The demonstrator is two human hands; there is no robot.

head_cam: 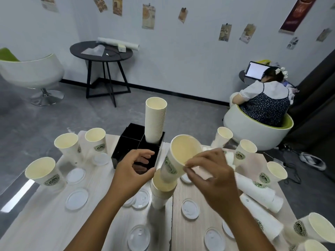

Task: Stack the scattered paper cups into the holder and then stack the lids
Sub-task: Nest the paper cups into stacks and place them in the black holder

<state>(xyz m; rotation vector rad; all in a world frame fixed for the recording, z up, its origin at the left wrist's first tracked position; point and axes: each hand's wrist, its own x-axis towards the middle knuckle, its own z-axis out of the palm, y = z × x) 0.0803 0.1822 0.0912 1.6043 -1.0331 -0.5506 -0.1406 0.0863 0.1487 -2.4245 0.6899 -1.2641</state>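
Nearest the camera, clear lids (190, 209) are lying scattered over the pale table (45, 223). Just beyond, the right hand (213, 178) is pinching the rim of a tilted paper cup (179, 158) over a short cup stack (162, 189). The left hand (132, 171) is curling loosely, holding nothing, beside the black holder (126, 147), where a tall stack (155, 120) is standing.

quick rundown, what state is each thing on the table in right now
right hand: pinches the rim of a tilted cup
left hand: fingers curled, holds nothing
short cup stack: upright, under the tilted cup
black holder: tall cup stack upright in one slot
loose lids: flat, unstacked
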